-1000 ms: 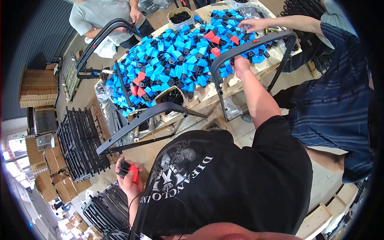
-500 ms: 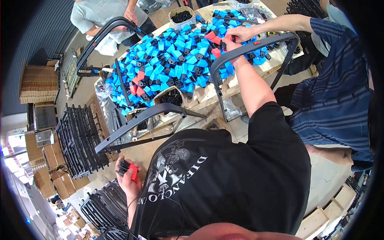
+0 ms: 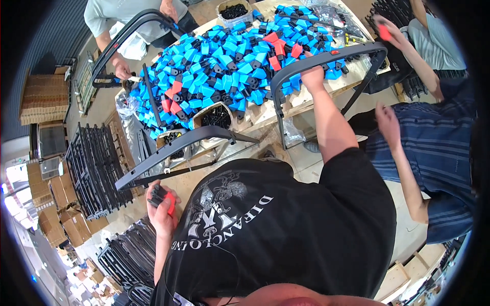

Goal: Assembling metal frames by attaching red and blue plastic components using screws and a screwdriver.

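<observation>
My left hand (image 3: 164, 210) is closed around red-and-black plastic pieces (image 3: 169, 200), low at the left beside my chest. My right arm stretches out to the table, and my right hand (image 3: 312, 78) is at the edge of a heap of blue-and-black plastic pieces (image 3: 214, 66). A dark curved tubular frame (image 3: 326, 57) crosses in front of that hand, hiding most of its fingers, so its grip is unclear. Several red pieces (image 3: 277, 47) lie on the heap just beyond it. A second curved frame (image 3: 178, 144) stands between my left hand and the table.
At the right, a co-worker in a striped shirt (image 3: 423, 137) holds up a red piece (image 3: 384, 33). Across the table, another person (image 3: 132, 20) handles a third frame (image 3: 120, 43). Tubs of small black parts (image 3: 217, 120) sit by the heap. Stacked black frames (image 3: 97, 171) stand left.
My right hand has drawn back slightly toward me and right. The co-worker's hands have left the heap, one now raised with a red piece. My left hand has risen slightly, keeping its hold.
</observation>
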`<state>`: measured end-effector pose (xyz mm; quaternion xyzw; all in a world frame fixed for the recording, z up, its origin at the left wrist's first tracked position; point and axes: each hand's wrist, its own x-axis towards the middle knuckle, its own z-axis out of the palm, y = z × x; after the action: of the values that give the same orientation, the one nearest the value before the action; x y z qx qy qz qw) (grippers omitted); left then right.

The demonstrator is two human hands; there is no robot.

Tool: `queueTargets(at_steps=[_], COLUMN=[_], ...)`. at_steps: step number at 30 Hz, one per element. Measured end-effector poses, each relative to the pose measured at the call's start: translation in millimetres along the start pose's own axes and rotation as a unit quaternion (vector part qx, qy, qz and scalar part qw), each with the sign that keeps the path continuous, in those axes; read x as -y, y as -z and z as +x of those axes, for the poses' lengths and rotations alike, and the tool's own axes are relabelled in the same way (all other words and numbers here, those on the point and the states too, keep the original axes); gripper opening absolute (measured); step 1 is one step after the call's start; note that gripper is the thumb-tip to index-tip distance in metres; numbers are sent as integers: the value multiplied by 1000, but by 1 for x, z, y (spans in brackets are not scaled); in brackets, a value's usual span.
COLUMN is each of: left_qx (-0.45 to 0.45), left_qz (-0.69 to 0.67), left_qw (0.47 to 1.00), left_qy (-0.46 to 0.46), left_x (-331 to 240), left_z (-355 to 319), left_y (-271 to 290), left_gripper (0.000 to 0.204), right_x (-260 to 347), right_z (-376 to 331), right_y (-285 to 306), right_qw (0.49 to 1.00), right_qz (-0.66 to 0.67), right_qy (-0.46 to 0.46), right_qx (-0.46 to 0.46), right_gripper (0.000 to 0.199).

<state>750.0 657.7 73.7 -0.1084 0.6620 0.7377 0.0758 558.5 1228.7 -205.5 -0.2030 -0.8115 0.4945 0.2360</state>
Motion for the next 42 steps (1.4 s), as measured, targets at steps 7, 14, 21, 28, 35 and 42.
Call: queueTargets(at_steps=[7, 14, 21, 28, 35, 42], left_qx=[92, 335, 311, 406, 246, 183], left_qz=[23, 9, 286, 235, 81, 125], left_qw=[996, 941, 896, 883, 952, 964], left_qy=[4, -56, -137, -40, 164, 148], left_x=[-18, -18, 21, 7, 49, 50], left_z=[20, 59, 78, 75, 55, 31], left_y=[-34, -137, -172, -97, -38, -31], left_gripper=[69, 60, 70, 48, 35, 35], right_x=[88, 299, 286, 166, 32, 90], right_z=[-176, -237, -229, -217, -65, 44], right_y=[25, 23, 22, 72, 41, -19], right_qw=[994, 806, 803, 801, 965, 965], right_qz=[67, 438, 422, 390, 186, -160], right_qy=[-65, -56, -199, -404, -175, 207], right_qx=[-63, 394, 371, 206, -53, -38], right_gripper=[9, 67, 71, 40, 29, 75])
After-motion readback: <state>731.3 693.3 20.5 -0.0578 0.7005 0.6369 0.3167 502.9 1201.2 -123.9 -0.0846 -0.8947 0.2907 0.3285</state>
